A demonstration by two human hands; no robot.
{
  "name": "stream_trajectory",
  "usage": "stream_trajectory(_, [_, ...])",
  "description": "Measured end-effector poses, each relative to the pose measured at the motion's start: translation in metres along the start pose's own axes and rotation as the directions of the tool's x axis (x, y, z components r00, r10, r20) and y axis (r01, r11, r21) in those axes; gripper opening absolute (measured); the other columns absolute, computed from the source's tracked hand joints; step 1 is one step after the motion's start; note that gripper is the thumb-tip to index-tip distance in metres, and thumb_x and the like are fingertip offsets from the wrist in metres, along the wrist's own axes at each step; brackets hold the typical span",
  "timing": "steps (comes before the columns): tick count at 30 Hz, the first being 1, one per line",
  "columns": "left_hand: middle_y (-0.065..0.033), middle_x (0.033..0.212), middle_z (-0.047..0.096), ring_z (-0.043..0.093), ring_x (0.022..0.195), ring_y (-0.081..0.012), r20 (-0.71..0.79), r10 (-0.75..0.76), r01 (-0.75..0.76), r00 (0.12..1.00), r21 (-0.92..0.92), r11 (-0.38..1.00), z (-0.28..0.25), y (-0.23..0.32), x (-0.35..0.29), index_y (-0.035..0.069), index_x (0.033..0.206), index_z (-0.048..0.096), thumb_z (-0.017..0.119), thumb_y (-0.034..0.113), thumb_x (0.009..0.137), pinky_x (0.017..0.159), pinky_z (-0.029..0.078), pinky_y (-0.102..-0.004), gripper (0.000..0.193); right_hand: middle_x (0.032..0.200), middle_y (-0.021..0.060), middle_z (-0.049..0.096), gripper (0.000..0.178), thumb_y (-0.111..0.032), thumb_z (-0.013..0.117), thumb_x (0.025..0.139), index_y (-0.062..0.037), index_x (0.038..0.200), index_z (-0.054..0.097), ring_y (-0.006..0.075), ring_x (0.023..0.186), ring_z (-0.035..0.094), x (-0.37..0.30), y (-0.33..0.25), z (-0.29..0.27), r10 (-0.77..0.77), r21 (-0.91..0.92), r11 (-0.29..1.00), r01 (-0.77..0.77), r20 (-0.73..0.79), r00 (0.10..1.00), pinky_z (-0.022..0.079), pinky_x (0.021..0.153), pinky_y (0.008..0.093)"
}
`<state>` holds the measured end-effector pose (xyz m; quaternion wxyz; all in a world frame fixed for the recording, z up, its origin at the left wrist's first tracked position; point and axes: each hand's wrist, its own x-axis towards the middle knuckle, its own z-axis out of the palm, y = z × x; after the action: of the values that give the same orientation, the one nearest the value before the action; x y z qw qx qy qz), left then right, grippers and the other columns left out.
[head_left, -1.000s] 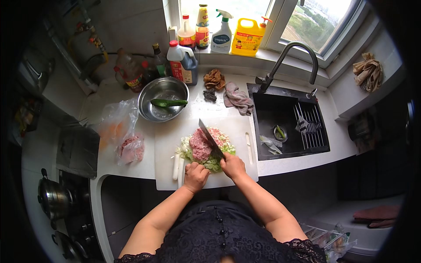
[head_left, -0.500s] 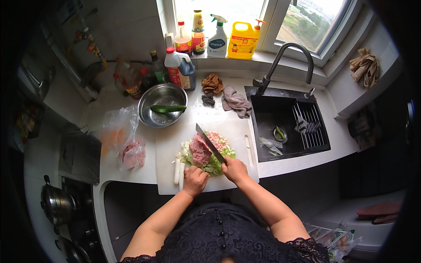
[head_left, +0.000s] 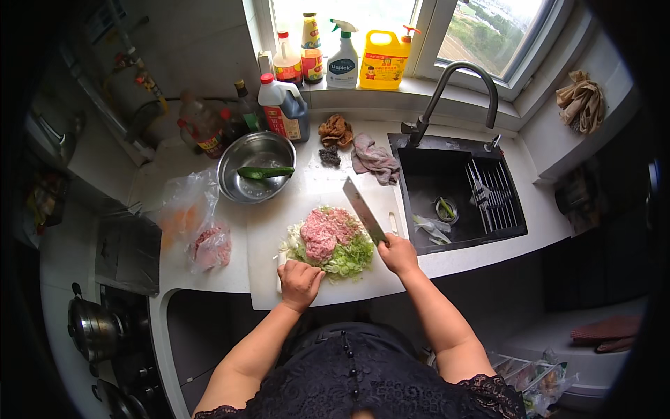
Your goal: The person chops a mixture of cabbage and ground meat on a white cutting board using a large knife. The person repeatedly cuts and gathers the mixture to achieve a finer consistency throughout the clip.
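Observation:
My right hand (head_left: pixel 399 253) grips the handle of a broad-bladed kitchen knife (head_left: pixel 363 211). Its blade is lifted at the right side of a mound of minced pink meat (head_left: pixel 323 236). Chopped green and white vegetable (head_left: pixel 351 258) lies under and around the meat on a white cutting board (head_left: pixel 262 234). At the near left edge of the mound, my left hand (head_left: pixel 301 283) rests with fingers curled. It covers most of the white stalks (head_left: pixel 281 260) there, and its palm side is hidden, so what it holds, if anything, does not show.
A steel bowl (head_left: pixel 230 185) with a green cucumber-like vegetable (head_left: pixel 266 172) stands behind the board. Bagged minced meat (head_left: pixel 211 248) lies to the left. The black sink (head_left: pixel 447 246) is at right; a cloth (head_left: pixel 375 160) and bottles (head_left: pixel 285 112) sit behind.
The knife has moved right, off the mound. More meat surface shows where the blade was. My left hand has shifted slightly left, over the white stalks.

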<state>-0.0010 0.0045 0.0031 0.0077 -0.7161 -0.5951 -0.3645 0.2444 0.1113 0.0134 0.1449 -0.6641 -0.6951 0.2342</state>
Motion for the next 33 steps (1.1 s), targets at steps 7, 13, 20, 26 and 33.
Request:
stream_trajectory(7, [-0.0009,0.074,0.061,0.058,0.075,-0.0240,0.127,0.025,-0.009,0.992,-0.124,0.992,0.016,0.010,-0.015,0.013,0.082,0.068,0.075,0.020,0.073,0.070,0.041,-0.0364,0.014,0.068,0.0182,0.064,0.023,-0.023,0.054,0.081,-0.0011,0.083,0.061,0.0347,0.061,0.063,-0.023,0.045,0.010,0.146,0.308,0.941,-0.140,0.002,0.989,0.050,0.061,0.0434])
stream_trajectory(13, [-0.0072,0.081,0.066,0.064,0.066,-0.0187,0.688,-0.468,0.799,0.554,-0.283,0.530,0.059,0.023,-0.028,0.001,0.103,0.062,0.069,0.021,0.084,0.059,0.052,-0.0305,0.029,0.054,0.0030,0.050,0.018,-0.017,0.055,0.086,-0.0016,0.077,0.053,0.0120,0.038,0.048,-0.049,0.052,0.027,0.320,0.639,0.675,-0.370,0.198,0.926,0.040,0.035,0.0280])
stream_trajectory(20, [-0.0180,0.121,0.055,0.055,0.111,-0.0318,0.867,-0.488,0.819,-0.103,-0.205,-0.537,0.070,0.030,-0.015,-0.004,0.129,0.042,0.049,0.012,0.095,0.091,0.049,-0.0414,0.038,0.053,0.0040,0.050,0.019,-0.015,0.056,0.088,-0.0041,0.074,0.049,0.0135,0.037,0.049,-0.079,0.057,0.044,0.273,0.777,0.477,-0.411,0.314,0.909,0.040,0.035,0.0282])
stream_trajectory(26, [-0.0180,0.132,0.048,0.045,0.124,-0.0327,0.874,-0.469,0.729,-0.132,-0.235,-0.643,0.090,0.045,0.000,-0.003,0.133,0.037,0.037,0.006,0.095,0.108,0.030,-0.0468,0.039,0.054,0.0033,0.051,0.018,-0.016,0.056,0.090,-0.0031,0.078,0.050,0.0129,0.037,0.049,-0.093,0.031,0.062,0.218,0.805,0.428,-0.411,0.349,0.911,0.040,0.035,0.0273])
stream_trajectory(33, [-0.0120,0.131,0.050,0.044,0.123,-0.0264,0.872,-0.476,0.752,-0.113,-0.238,-0.615,0.101,0.042,0.027,0.005,0.127,0.044,0.037,0.010,0.095,0.106,0.028,-0.0443,0.034,0.055,0.0023,0.054,0.022,-0.019,0.057,0.087,-0.0007,0.076,0.057,0.0111,0.040,0.052,-0.073,0.019,0.048,0.167,0.714,0.633,-0.298,0.250,0.954,0.042,0.038,0.0286])
